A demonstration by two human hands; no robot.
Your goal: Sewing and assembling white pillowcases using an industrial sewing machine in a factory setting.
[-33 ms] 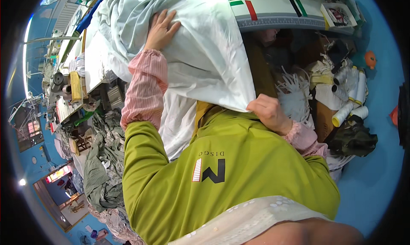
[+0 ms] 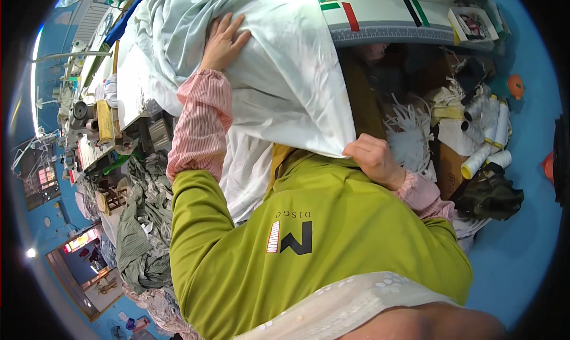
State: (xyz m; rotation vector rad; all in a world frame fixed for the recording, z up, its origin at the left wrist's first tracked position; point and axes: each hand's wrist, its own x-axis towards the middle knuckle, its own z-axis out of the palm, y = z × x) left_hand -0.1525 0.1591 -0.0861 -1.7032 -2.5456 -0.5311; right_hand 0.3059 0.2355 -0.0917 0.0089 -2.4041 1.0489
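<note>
A large piece of pale white fabric (image 2: 285, 91) lies over the table and hangs down toward my lap, bunched in folds at the upper left. My left hand (image 2: 224, 43) rests on it with fingers spread, flat near the folds. At the hanging corner, beside my green top, my right hand (image 2: 377, 159) pinches the fabric's edge between thumb and fingers. The cloth is drawn fairly smooth between the two hands. Pink striped sleeve covers are on both my forearms.
A ruler (image 2: 392, 34) runs along the table's front edge, with coloured tape strips behind it. A small white box (image 2: 473, 25) stands at the far right. Below are thread cones (image 2: 475, 161) and white fabric strips (image 2: 409, 132). Greenish cloth (image 2: 142, 233) is piled at left.
</note>
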